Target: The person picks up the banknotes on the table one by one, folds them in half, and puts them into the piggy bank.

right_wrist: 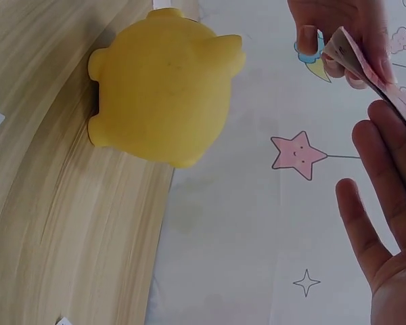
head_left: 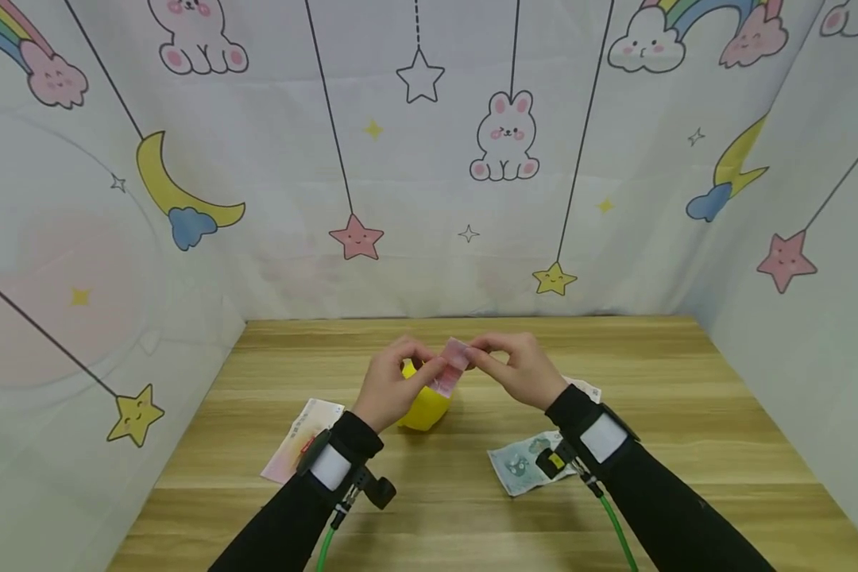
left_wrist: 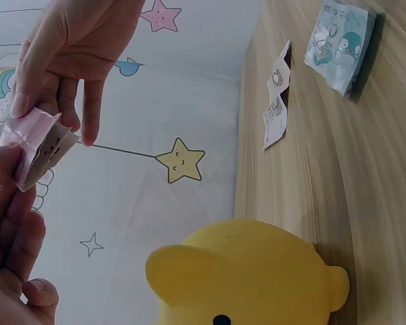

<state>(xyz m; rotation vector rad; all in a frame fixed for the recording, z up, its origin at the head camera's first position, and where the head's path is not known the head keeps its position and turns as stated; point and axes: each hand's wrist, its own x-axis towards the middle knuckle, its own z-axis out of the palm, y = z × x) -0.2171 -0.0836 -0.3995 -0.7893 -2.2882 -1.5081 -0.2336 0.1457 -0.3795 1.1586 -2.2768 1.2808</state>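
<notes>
Note held: one pink note (head_left: 452, 365), folded, in the air between the two hands, higher than the yellow figure (head_left: 423, 415) and apart from it in both wrist views
Left hand (head_left: 395, 383): fingers pinch the pink note near its lower left edge
Right hand (head_left: 520, 372): fingers grasp the same note near its upper right edge
Yellow figure: stands on its feet on the surface (head_left: 436, 528), behind the pink note as the head view looks, partly hidden by it and the left hand
Possible slip: the folded layers gape in the left wrist view, so the fold could spring back if one hand lets go too soon
Possible tear: the hands pulling apart could rip the paper along a crease
Possible knock: a low sweep of either forearm could push a lying note aside or catch a green cable (head_left: 618, 531)
Count, held notes: one
Count, lying notes: at least three; a pink-and-cream note (head_left: 302, 441) at left, a green note (head_left: 522, 465) at right, partly under the wrist camera in the head view, and a creased pale note (left_wrist: 277, 101) beyond it; whether any is doubled, I cannot tell
Count, the rest: one yellow figure, two hands, two green cables
</notes>
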